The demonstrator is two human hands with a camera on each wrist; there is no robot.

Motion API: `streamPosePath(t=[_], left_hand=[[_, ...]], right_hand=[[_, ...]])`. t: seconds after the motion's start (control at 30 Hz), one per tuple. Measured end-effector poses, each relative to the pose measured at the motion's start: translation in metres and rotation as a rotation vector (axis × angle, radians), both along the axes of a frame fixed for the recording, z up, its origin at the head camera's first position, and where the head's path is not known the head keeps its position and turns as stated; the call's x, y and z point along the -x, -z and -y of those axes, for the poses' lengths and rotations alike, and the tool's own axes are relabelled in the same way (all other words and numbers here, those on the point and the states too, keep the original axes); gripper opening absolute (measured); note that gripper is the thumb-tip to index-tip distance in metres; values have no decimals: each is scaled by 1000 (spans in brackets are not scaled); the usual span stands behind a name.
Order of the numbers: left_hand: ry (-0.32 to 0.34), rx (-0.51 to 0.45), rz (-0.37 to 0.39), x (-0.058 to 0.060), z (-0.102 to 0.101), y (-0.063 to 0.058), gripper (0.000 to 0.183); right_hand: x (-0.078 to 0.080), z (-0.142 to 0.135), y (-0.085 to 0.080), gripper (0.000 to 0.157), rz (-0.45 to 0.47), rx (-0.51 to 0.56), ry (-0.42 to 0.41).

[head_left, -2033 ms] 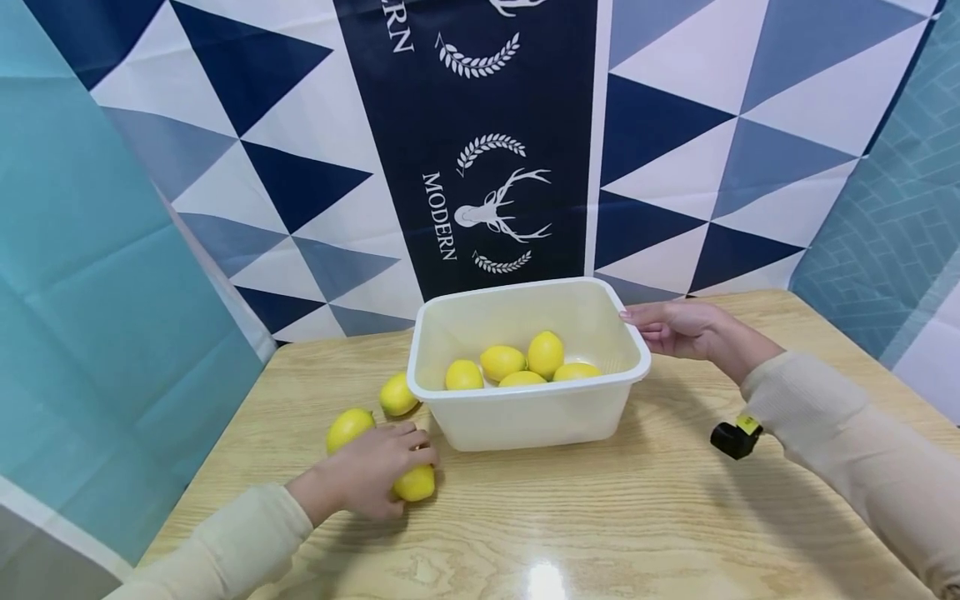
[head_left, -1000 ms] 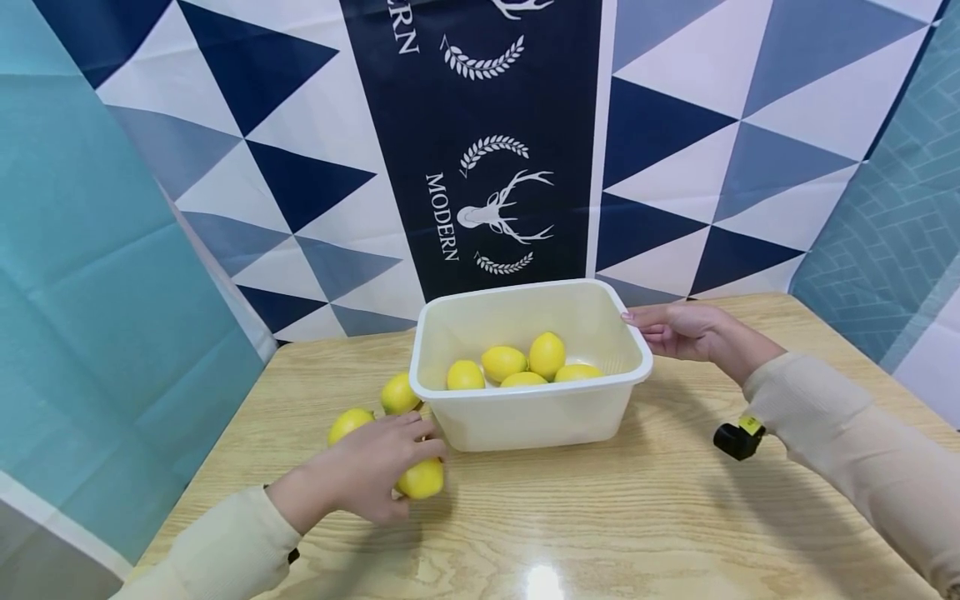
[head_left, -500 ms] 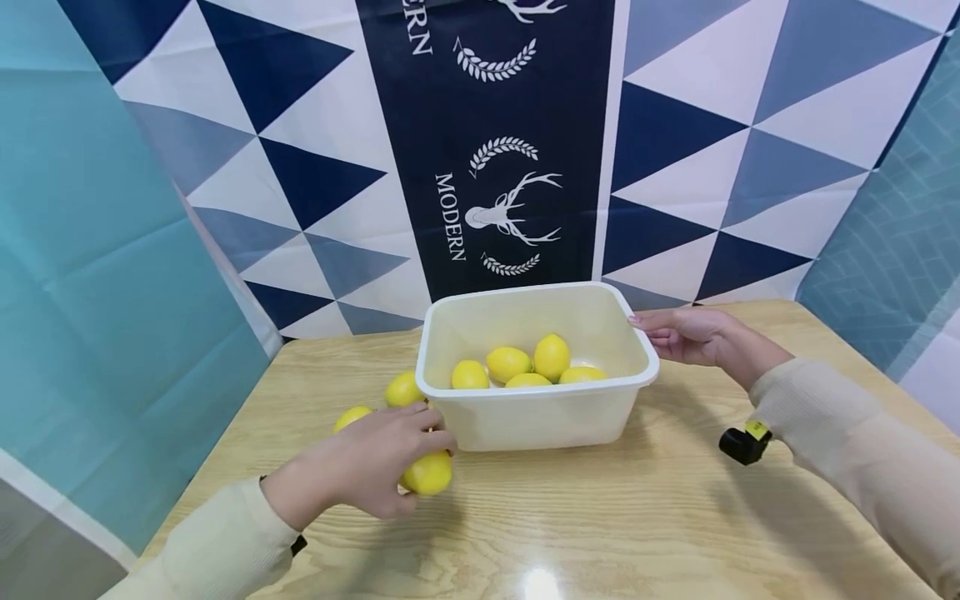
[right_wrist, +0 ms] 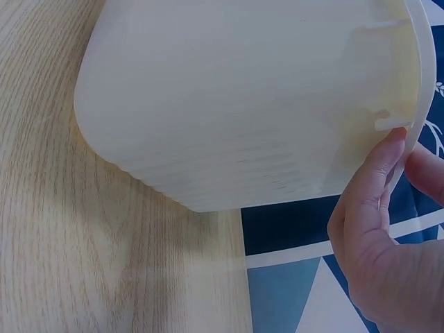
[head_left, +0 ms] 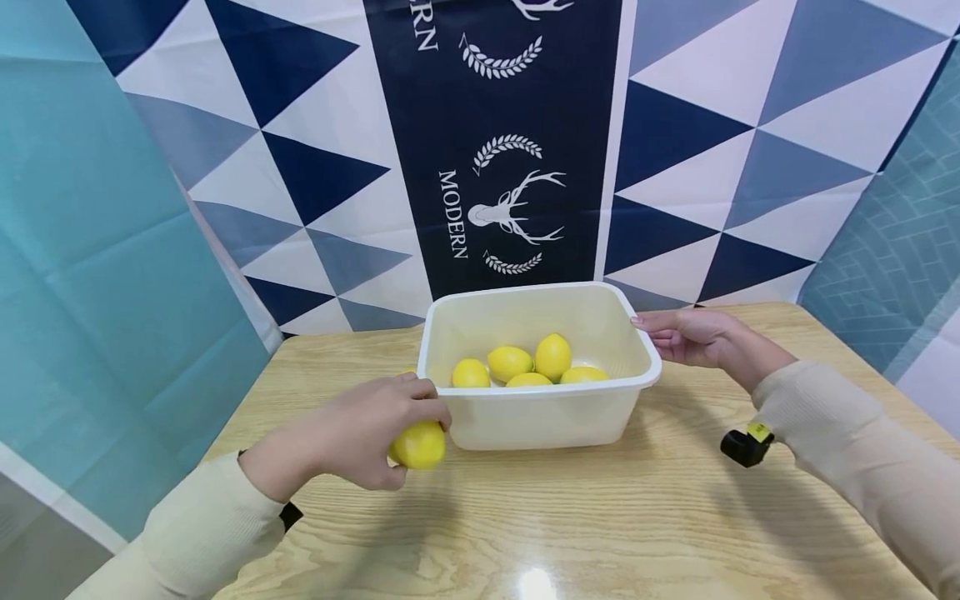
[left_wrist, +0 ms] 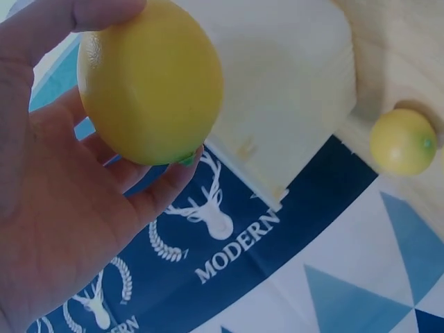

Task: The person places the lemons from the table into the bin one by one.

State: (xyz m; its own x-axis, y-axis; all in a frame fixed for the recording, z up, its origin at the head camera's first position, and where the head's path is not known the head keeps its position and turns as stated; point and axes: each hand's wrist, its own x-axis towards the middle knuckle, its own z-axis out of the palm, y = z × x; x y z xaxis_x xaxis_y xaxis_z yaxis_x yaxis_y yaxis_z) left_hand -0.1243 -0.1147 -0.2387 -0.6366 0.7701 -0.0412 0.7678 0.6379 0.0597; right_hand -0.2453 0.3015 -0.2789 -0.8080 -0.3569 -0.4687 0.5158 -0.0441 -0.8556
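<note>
The left hand (head_left: pixel 360 429) is gripping a lemon (head_left: pixel 418 447) (just outside the white tub (head_left: pixel 536 423)), while the right hand (head_left: pixel 697 336) is pinching the tub's right end.

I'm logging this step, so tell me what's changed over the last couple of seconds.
The left hand has lifted a lemon up off the wooden table, beside the white plastic tub. Nothing was let go. The right hand at the tub's rim, the tub itself and the five lemons visible inside stayed as they were.
</note>
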Motion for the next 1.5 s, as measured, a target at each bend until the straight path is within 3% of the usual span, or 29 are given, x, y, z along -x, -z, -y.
streamPosePath(t=[0.47, 0.93, 1.5], left_hand=[[-54, -58, -41, 13, 0, -22, 49], [-141, -54, -28, 41, -9, -42, 47], [-148, -58, 80, 84, -16, -42, 48]], right_hand=[[0, -3, 1, 12, 15, 29, 21], [0, -4, 0, 13, 11, 32, 2], [1, 0, 0, 14, 16, 32, 22]])
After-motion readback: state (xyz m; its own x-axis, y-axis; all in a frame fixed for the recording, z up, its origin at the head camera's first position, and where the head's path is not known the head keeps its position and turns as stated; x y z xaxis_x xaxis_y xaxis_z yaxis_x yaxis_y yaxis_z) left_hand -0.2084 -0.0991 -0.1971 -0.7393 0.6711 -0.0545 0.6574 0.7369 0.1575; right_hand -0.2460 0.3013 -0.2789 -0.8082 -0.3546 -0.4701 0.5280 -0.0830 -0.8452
